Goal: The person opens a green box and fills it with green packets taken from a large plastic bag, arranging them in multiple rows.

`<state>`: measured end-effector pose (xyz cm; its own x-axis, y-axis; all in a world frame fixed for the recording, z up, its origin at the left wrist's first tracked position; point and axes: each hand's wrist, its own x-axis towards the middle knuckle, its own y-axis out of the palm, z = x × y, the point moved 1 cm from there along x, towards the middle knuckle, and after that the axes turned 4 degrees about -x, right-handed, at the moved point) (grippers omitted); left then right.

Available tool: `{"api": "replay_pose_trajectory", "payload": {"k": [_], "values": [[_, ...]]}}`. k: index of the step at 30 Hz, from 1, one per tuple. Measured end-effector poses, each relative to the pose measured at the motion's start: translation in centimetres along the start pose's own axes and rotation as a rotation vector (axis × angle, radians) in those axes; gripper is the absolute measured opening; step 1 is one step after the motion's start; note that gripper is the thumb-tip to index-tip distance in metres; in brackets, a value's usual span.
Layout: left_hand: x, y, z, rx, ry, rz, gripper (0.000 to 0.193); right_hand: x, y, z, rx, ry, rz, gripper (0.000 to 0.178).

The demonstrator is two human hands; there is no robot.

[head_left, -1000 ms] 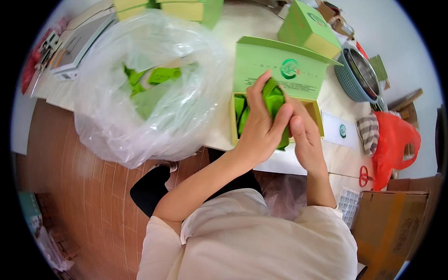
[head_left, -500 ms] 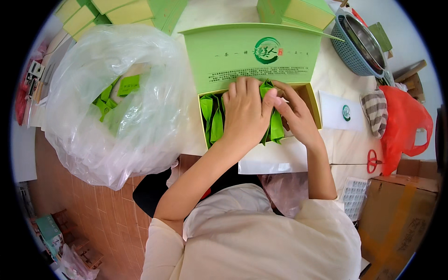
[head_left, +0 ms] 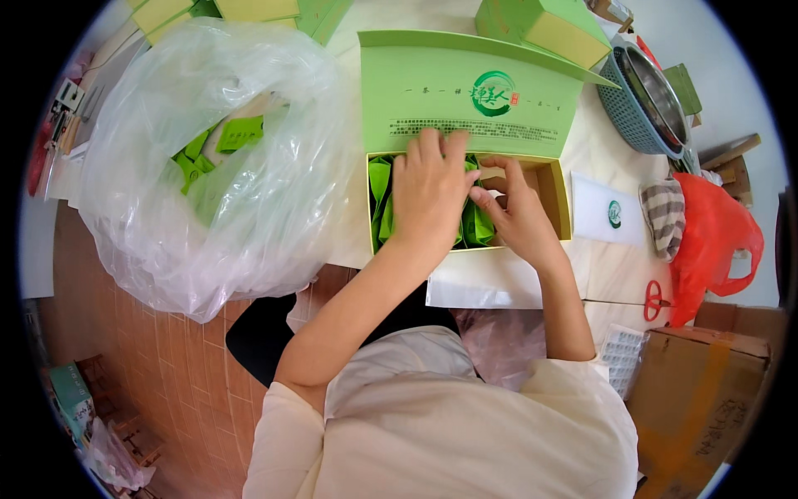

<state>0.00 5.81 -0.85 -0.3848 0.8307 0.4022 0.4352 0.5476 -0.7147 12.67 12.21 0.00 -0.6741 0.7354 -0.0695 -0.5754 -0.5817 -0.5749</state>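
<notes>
An open light-green cardboard box (head_left: 570, 195) lies in front of me, its printed lid (head_left: 432, 62) standing up at the back. Several bright green packets (head_left: 380, 185) stand on edge in a row in its left and middle parts. My left hand (head_left: 431, 191) lies over the row with its fingers stretched out toward the lid, covering some packets. My right hand (head_left: 522, 212) reaches into the box from the right, its fingers bent and its thumb at the rightmost green packet (head_left: 477, 224). The two thumbs are close together. The box's right end shows bare brown board.
A large clear plastic bag (head_left: 274, 191) holding more green packets stands at left. Closed green boxes (head_left: 540, 33) are at the back. At right are a white printed sheet (head_left: 611, 208), blue basket (head_left: 623, 108), striped cloth (head_left: 662, 218), red bag (head_left: 715, 241), red-handled scissors (head_left: 655, 301) and carton (head_left: 706, 399).
The rightmost packet has gone down into the box, and both hands have lowered with it. The view has shifted slightly, so the box appears further right.
</notes>
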Motion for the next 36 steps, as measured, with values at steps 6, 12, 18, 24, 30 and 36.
{"api": "replay_pose_trajectory", "payload": {"k": [6,12,18,24,30,36], "values": [[-2.8,-6.3,4.1,-0.226,-0.13,-0.119,0.041,0.4,-1.2,0.1,-0.102,0.209,-0.064,0.04],[-6.0,-3.2,3.3,-0.254,-0.158,-0.012,0.065,1.2,2.0,0.7,-0.306,0.059,-0.047,0.05],[-6.0,-2.8,2.5,0.02,0.051,0.139,0.057,1.1,4.2,1.9,-0.493,0.007,-0.101,0.047],[-6.2,-3.3,2.5,0.126,0.241,0.221,0.074,1.9,3.0,0.0,-0.656,-0.031,-0.035,0.046],[-6.3,-3.6,2.2,0.156,0.358,0.116,0.084,1.4,-0.9,2.0,-0.464,0.196,-0.119,0.05],[-7.7,-2.6,2.7,0.102,0.366,0.105,0.076,1.8,4.1,11.3,-0.395,-0.379,-0.235,0.015]]}}
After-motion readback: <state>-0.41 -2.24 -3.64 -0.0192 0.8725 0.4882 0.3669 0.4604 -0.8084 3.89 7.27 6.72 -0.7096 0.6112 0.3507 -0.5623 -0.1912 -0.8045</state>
